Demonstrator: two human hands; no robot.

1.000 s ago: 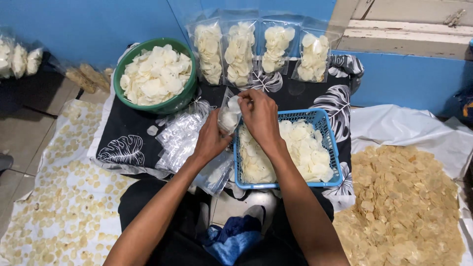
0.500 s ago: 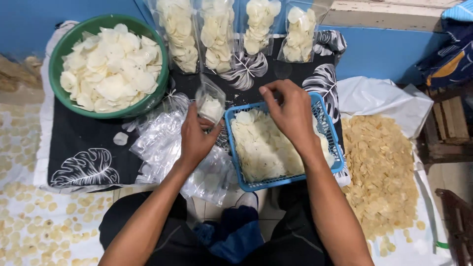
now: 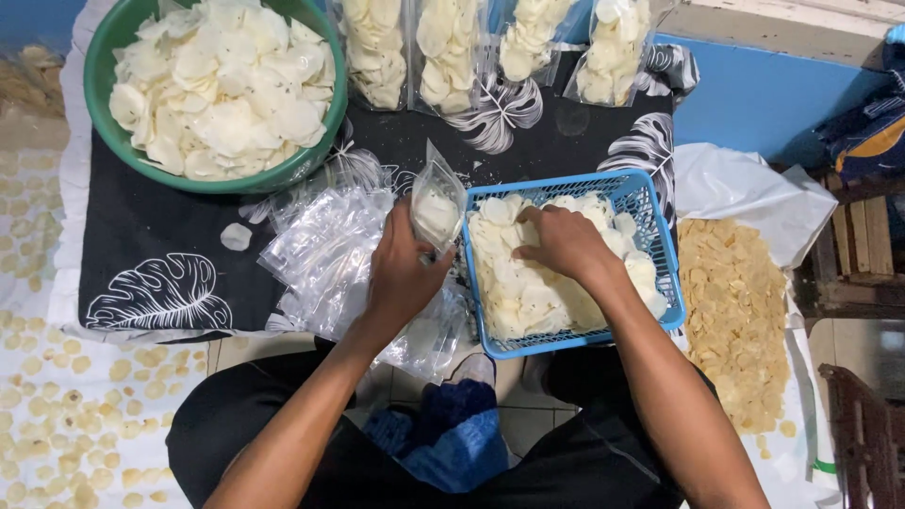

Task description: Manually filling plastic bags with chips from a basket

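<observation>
Right hand [image 3: 564, 243] lowered into blue basket [image 3: 660, 245] of chips, left hand [image 3: 401, 273] holding part-filled bag [image 3: 436, 209]

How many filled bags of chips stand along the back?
4, in a row at the top edge: first bag, second bag, third bag, fourth bag. Tops cropped; more may be hidden.

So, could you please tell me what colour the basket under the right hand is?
The basket is light blue, seen clearly in the head view.
</observation>
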